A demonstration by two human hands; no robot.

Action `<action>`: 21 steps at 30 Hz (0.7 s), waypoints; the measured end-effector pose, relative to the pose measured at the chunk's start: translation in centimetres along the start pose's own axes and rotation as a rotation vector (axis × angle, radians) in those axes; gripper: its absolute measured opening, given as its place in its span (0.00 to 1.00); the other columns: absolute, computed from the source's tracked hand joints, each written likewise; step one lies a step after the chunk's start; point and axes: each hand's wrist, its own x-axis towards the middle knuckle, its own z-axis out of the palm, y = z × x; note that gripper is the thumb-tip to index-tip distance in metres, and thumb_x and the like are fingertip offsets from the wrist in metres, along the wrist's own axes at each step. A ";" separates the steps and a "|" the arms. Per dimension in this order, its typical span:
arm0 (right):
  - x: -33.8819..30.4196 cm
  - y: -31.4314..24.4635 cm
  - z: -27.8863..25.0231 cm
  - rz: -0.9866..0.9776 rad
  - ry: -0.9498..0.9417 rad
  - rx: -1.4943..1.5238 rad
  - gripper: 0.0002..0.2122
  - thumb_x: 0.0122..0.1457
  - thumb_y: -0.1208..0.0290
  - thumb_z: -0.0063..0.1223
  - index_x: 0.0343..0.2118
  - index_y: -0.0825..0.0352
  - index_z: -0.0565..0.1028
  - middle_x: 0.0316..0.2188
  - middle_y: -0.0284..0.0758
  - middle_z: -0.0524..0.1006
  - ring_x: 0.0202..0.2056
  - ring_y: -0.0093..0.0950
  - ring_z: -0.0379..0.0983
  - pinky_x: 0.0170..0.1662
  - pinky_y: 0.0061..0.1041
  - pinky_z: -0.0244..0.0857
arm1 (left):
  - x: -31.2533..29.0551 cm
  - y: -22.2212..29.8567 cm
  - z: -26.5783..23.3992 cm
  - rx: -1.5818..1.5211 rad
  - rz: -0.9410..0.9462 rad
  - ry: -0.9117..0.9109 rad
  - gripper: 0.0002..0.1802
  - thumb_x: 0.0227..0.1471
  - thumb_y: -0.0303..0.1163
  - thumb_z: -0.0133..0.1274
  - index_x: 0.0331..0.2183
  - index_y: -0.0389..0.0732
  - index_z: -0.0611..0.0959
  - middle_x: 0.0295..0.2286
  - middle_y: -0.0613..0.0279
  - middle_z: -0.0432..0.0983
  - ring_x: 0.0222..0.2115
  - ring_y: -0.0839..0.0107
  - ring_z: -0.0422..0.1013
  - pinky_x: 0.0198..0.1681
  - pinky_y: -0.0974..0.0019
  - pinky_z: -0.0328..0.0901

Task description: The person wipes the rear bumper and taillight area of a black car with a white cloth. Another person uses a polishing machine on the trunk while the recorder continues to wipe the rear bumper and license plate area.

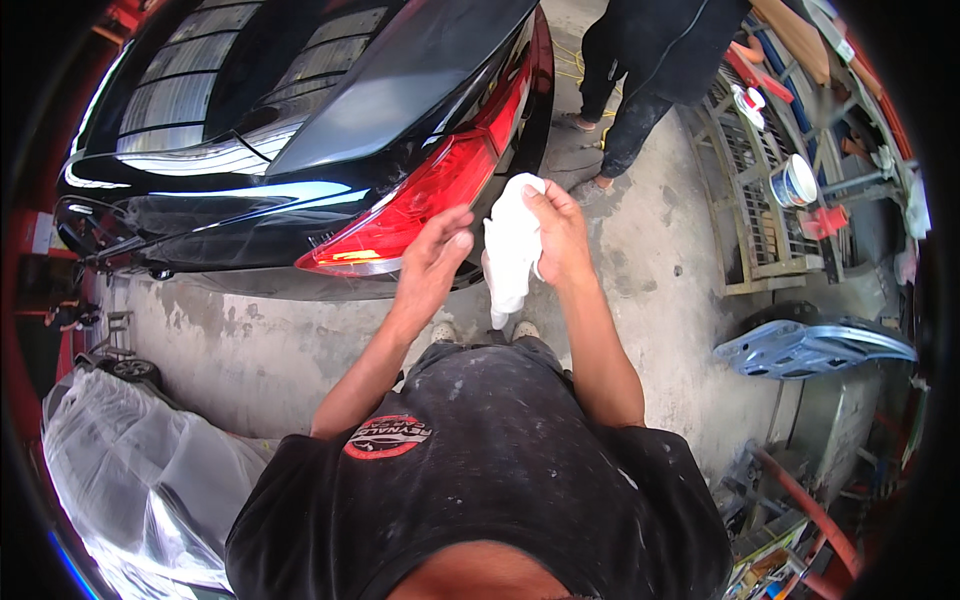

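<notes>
White cloth (pixel 514 240); black car (pixel 310 165), red taillight (pixel 435 195); black shirt (pixel 490 450), white-specked; grey floor (pixel 650 320), dark-blotched; blue panel (pixel 810 348).

The cloth (pixel 513 245) is white, soft-looking and matt, bunched into folds. Smooth, glossy black paint covers the car (pixel 330 168), mirroring bright strips; its spoiler (pixel 400 85) looks duller, a satiny dark grey. The light (pixel 445 190) is shiny, see-through red plastic. Matt concrete makes the floor (pixel 640 320), rough and blotched. Near its left edge, a sheet (pixel 150 460) of thin, crinkled clear plastic shines. Near its right edge, the panel (pixel 815 348) looks like blue-painted metal with a sheen. The bucket (pixel 795 182) is smooth white plastic. The shirt (pixel 500 430) is matt black fabric, flecked white.
</notes>
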 end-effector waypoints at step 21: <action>-0.5 3.3 0.4 0.202 -0.158 -0.165 0.09 0.66 0.69 0.53 0.41 0.69 0.77 0.32 0.29 0.79 0.29 0.14 0.73 0.31 0.16 0.67 | 1.3 0.6 1.4 -0.896 -0.207 0.186 0.27 0.67 0.50 0.42 0.53 0.35 0.76 0.45 0.54 0.79 0.46 0.62 0.76 0.52 0.56 0.71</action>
